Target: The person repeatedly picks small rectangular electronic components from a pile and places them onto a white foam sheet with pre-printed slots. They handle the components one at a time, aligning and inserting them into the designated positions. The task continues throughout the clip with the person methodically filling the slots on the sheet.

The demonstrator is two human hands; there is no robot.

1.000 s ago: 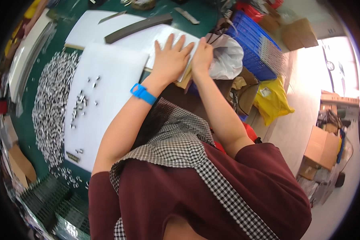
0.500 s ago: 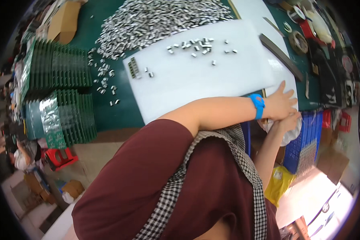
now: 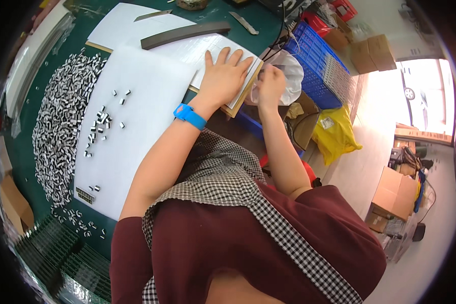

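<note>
My left hand [image 3: 225,78] lies flat with spread fingers on a white board [image 3: 173,53] near the table's right edge. A blue watch [image 3: 190,115] is on that wrist. Just past the edge, my right hand [image 3: 271,86] is curled closed beside a white plastic bag [image 3: 294,73]; what its fingers grip, if anything, is hidden. To the left, a white foam sheet [image 3: 147,86] carries scattered small silvery cylinders [image 3: 100,121] and a small green circuit strip [image 3: 84,195].
A large heap of cylinders [image 3: 61,131] covers the table's left. A dark grey bar [image 3: 185,34] and a blade-like tool [image 3: 243,23] lie at the back. Green circuit boards [image 3: 45,243] stand lower left. A blue crate [image 3: 314,53] and yellow bag [image 3: 334,134] are at right.
The view has swung right. My hands, together at the white bag before, are now apart: the left rests on the board, the right stays by the bag.
</note>
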